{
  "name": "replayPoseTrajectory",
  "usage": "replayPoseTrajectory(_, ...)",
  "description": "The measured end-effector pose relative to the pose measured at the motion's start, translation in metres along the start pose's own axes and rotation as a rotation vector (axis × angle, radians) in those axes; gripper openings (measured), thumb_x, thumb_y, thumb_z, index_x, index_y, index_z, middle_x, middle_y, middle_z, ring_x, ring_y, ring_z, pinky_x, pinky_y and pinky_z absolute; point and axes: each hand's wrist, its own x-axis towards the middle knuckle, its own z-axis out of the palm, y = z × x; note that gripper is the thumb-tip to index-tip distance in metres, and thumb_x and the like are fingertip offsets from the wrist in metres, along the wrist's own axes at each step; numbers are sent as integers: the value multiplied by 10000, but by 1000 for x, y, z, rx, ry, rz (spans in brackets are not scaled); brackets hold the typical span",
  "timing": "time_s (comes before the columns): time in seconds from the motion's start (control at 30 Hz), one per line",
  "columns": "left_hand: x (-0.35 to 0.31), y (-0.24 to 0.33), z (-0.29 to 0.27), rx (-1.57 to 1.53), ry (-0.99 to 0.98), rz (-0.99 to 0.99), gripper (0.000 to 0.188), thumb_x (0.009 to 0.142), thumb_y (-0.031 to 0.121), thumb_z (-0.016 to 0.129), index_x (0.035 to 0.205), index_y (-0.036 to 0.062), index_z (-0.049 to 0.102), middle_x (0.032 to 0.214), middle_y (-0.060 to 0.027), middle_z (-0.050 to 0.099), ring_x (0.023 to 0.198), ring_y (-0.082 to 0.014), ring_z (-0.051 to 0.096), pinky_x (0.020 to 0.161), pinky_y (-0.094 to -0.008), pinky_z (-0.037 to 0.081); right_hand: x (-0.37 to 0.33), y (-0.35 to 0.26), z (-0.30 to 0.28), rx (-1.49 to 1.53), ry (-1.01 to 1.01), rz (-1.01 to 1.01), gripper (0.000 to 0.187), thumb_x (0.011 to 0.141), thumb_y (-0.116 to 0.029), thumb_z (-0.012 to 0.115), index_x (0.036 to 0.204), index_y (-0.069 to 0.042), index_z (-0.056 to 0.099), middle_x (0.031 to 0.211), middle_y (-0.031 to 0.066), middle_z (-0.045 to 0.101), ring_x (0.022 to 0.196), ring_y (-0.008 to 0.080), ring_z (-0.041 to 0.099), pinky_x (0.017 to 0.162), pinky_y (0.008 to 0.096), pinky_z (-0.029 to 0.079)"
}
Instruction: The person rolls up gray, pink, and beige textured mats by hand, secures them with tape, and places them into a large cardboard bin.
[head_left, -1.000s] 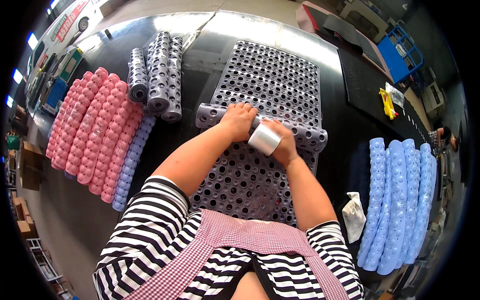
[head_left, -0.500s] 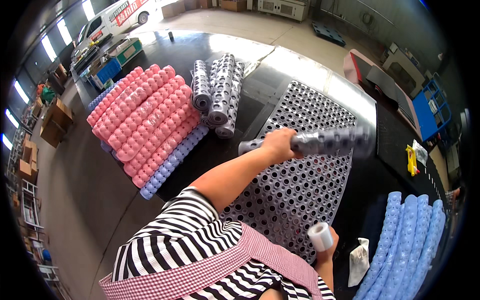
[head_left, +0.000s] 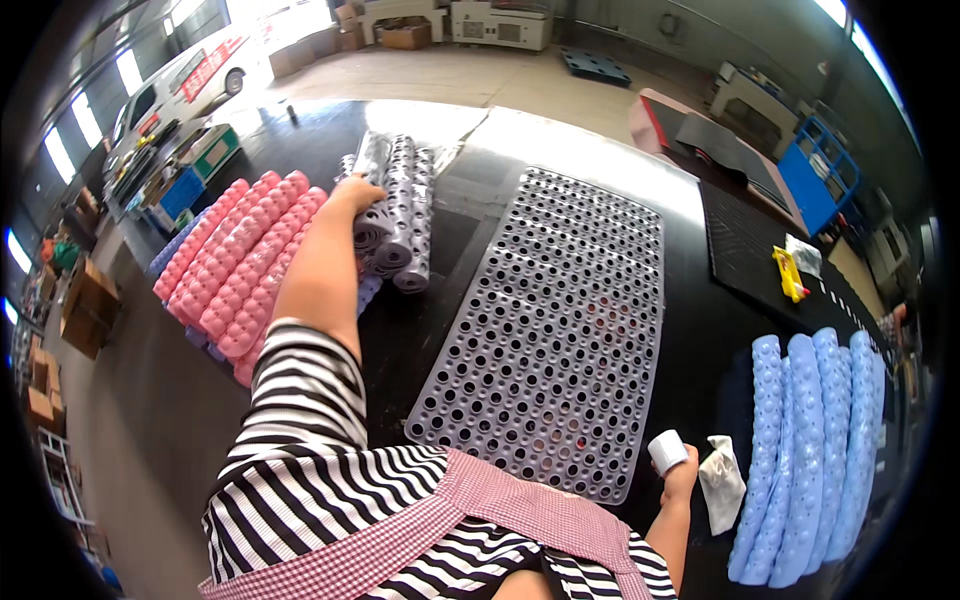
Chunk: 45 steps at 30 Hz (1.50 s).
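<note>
Hands first, as I read this view: my left hand [head_left: 357,190] is stretched far out to the left, fingers curled down onto a rolled grey mat [head_left: 372,215] at the near end of a small pile of grey rolls [head_left: 405,205]; the grip looks closed on it, though the fingertips are hidden behind the roll; my right hand [head_left: 682,468] sits low by my side, wrapped around a white roll of tape [head_left: 667,450], beside a crumpled white cloth [head_left: 722,482]. I judge the step in hand to be setting a finished roll onto its pile; the next move calls for letting go cleanly so the roll does not slide off its neighbours, then bringing both hands in to the flat grey mat [head_left: 565,330]. That mat lies spread on the black table [head_left: 440,250], studded and full of round holes, translucent grey, its near edge close to my apron. Pink rolls [head_left: 245,265] lie left of the grey pile; blue rolls [head_left: 810,440] lie far right.
</note>
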Motion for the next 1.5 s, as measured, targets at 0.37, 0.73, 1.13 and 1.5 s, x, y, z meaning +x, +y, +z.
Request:
replayPoseTrajectory(0.37,-216,13,75,-398,754,688,177,896,34,668,1069,-7,664,1205,-220,626,1146,-411,582,1038,-474,436,-39,9,-42,-66,330,124,460,1019,-508,569,1027,-52,625,822,49,637,674,135,602,545,268,468)
replayPoseTrajectory(0.73,-359,-61,209,-267,-151,320,676,843,192,746,1415,-51,479,1257,-206,507,1185,-362,521,1040,-431,432,-99,15,50,-619,161,-290,295,776,-155,821,966,16,673,999,133,594,861,263,622,796,367,524)
replayPoseTrajectory(1.13,-357,-34,157,-387,-464,241,320,899,188,725,1101,-36,617,969,-163,710,824,-222,693,748,-340,548,-90,-36,39,-259,-199,-185,213,947,-108,665,772,-51,558,723,-25,534,682,71,456,622,272,398)
replayPoseTrajectory(1.5,-390,-54,182,-831,-679,-230,226,1017,204,605,1184,55,573,1022,-51,650,892,-117,599,790,-320,501,-92,9,2,234,-332,208,223,1022,-200,560,1116,-10,628,983,77,707,753,187,683,616,340,577)
